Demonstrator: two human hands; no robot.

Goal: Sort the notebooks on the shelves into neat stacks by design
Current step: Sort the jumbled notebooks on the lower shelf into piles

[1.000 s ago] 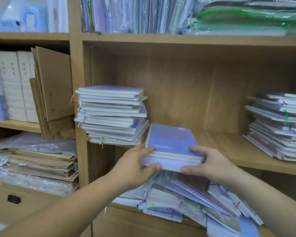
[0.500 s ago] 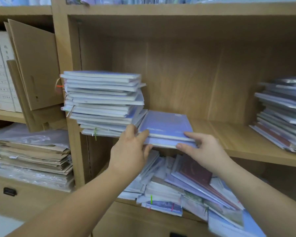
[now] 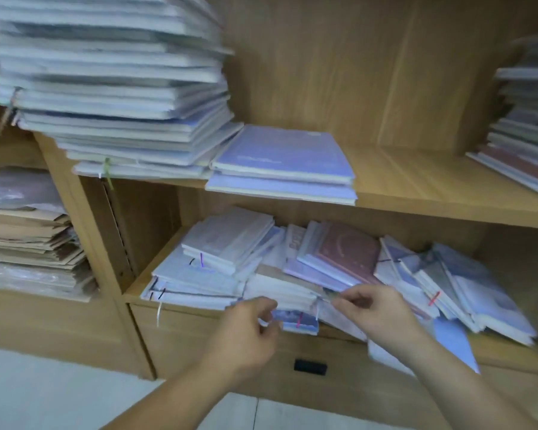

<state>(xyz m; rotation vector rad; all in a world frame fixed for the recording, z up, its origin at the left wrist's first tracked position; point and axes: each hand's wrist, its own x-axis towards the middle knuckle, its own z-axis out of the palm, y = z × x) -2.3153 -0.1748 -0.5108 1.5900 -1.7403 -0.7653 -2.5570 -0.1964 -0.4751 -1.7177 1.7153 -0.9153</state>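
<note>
Two purple notebooks (image 3: 281, 159) lie stacked on the middle shelf (image 3: 423, 187), beside a tall stack of pale blue notebooks (image 3: 115, 88). On the lower shelf a loose pile of notebooks (image 3: 224, 268) spreads out, with a maroon one (image 3: 348, 252) on top. My left hand (image 3: 246, 333) pinches the left edge of a small blue picture-cover notebook (image 3: 298, 321) at the pile's front. My right hand (image 3: 376, 315) pinches the corner of a thin notebook (image 3: 326, 297) just above it. The frame is blurred.
Another mixed stack of notebooks (image 3: 525, 119) stands at the right of the middle shelf. Brown envelopes (image 3: 28, 243) are piled in the left bay. A drawer with a black handle (image 3: 310, 367) sits under the lower shelf. Slanted notebooks (image 3: 466, 293) overhang its right front edge.
Both hands let go of the purple notebooks, which now rest on the middle shelf. The hands dropped to the lower shelf's pile and the camera moved closer and lower.
</note>
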